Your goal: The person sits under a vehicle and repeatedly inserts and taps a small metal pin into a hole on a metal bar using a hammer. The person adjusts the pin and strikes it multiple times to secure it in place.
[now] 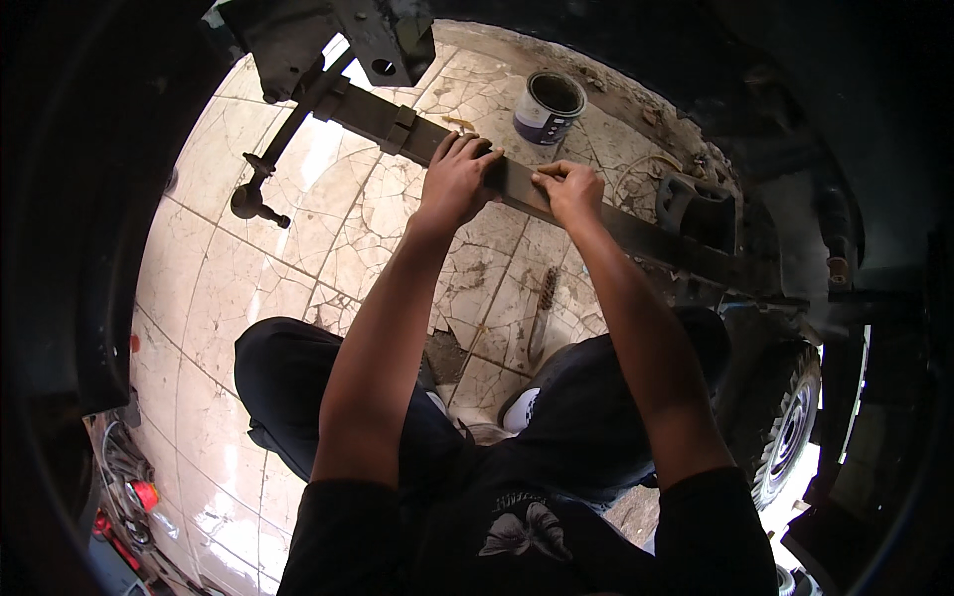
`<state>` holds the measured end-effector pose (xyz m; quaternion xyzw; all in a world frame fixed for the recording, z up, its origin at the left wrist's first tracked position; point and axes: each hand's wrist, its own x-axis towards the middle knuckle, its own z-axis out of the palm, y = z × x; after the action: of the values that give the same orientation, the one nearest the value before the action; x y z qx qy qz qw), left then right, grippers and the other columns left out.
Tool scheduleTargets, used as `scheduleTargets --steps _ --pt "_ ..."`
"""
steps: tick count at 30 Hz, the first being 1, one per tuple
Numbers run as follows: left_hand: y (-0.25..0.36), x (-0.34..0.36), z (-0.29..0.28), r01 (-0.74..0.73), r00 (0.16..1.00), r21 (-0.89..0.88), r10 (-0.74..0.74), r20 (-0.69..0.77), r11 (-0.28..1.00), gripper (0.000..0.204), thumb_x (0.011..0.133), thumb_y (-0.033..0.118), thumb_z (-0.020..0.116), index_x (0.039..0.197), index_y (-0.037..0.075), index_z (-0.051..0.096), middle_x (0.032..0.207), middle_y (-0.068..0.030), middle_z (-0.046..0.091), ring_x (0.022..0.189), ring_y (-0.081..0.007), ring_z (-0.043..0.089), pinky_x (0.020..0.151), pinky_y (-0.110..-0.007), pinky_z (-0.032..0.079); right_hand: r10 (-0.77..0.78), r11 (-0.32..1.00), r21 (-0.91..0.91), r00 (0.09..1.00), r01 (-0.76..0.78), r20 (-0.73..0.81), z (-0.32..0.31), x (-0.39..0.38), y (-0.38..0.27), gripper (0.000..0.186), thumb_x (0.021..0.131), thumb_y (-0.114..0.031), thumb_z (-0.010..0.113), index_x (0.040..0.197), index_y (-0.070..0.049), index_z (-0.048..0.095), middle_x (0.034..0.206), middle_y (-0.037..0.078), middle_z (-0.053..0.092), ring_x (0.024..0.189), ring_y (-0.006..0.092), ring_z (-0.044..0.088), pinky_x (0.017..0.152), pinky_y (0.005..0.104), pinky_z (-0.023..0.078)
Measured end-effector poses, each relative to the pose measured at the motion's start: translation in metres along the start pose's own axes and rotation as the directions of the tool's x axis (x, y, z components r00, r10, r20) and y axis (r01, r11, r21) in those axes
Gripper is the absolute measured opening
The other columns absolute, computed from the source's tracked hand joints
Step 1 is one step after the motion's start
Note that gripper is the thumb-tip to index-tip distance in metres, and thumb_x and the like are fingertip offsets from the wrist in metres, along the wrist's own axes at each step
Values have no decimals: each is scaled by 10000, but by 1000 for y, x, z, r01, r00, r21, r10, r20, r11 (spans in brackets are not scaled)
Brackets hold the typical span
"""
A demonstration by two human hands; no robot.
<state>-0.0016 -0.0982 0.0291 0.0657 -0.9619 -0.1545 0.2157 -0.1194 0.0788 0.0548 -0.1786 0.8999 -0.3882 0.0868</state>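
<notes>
A long dark leaf spring [621, 228] with metal clips runs slantwise from upper left to lower right in front of me. My left hand [460, 179] is wrapped over it, its fingers across the top face. Just to the right, my right hand [573, 191] rests at the spring with thumb and fingertips pinched together. Whatever lies in that pinch is too small to make out. Between the two hands, a stretch of the spring looks paler and browner than the rest.
Beyond the spring stands an open paint can [545, 117] on cracked floor tiles [214, 298]. A brush with dark bristles [545, 293] lies below the spring. A rod with a ball joint [253, 199] hangs at left, a bracket [383, 50] above. A tyre [790, 427] is at right, tools [139, 497] lower left.
</notes>
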Motion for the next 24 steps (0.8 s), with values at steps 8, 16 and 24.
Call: scheduleTargets --steps 8,16,24 --pt "1 -1 -5 54 996 -9 -53 75 998 788 699 357 912 1429 206 659 1436 -42 624 1422 -251 509 1276 -444 296 -21 998 -63 998 25 65 -3 -17 -1 189 827 -204 888 965 -80 850 914 135 810 849 234 786 801 349 600" --pt "-3 -5 2 38 999 -22 -38 -3 999 721 696 334 921 1368 193 701 1391 -53 646 1407 -236 518 1263 -434 303 -191 969 -154 981 195 38 -6 -30 3 159 837 -162 860 957 -59 842 889 176 791 821 322 774 796 389 592" --pt "3 3 4 63 998 -50 -62 22 997 707 681 325 929 1343 192 719 1381 -48 658 1410 -231 513 1243 -431 319 -54 998 -35 998 53 -31 -5 -5 2 170 848 -194 857 962 -67 843 900 162 797 835 298 777 792 386 591"
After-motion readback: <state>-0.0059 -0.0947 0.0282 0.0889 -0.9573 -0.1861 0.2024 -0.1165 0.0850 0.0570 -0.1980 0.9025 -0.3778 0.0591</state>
